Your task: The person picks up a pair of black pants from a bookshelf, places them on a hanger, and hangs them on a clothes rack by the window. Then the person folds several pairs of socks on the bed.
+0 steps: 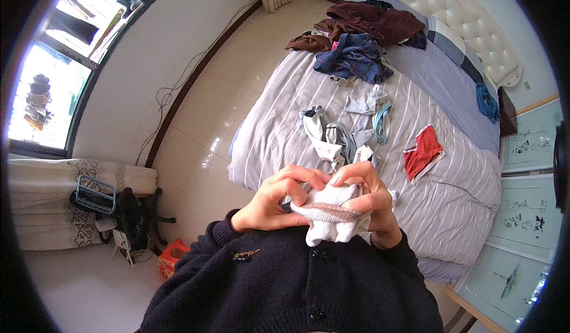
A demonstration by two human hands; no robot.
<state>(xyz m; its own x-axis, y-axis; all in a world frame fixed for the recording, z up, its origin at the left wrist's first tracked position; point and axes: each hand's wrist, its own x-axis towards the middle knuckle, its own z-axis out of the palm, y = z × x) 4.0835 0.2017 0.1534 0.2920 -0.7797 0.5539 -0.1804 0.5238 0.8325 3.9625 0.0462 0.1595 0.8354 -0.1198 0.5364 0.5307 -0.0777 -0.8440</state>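
Note:
Close to my chest I hold a bunched white sock [331,215] with a ribbed, brownish-grey band. My left hand [278,197] grips the band from one side, thumb below and fingers above. My right hand [369,195] pinches the fabric from the other side, its fingers curled over the top. Whether one sock or a pair is in the bundle, I cannot tell. Just beyond my hands, several white and grey socks [329,139] lie in a loose heap on the striped quilt [276,123]. A red pair of underpants [423,152] with pale edging lies to their right.
A pile of dark red clothes [374,19] and a blue plaid garment [349,59] covers the bed's far end, near the tufted headboard [449,3]. Glass-fronted panels [525,199] stand along the right. Cables [167,95] run by the left wall; an orange box [171,257] sits on the floor.

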